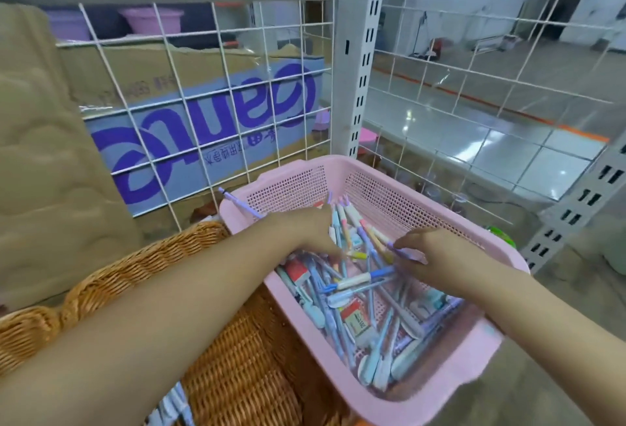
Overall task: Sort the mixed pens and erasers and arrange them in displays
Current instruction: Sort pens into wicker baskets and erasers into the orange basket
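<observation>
A pink plastic basket holds a jumble of several pens and erasers. My left hand reaches into its far left part and grips a bunch of pens, with a purple pen sticking out to the left over the rim. My right hand is inside the basket on the right and pinches a purple pen at its fingertips. A woven wicker basket stands to the left, with a few pens showing at its bottom edge.
A white wire grid backs the shelf, with a cardboard box with purple lettering behind it. A white slotted upright stands behind the pink basket. A beige quilted cloth lies at the left.
</observation>
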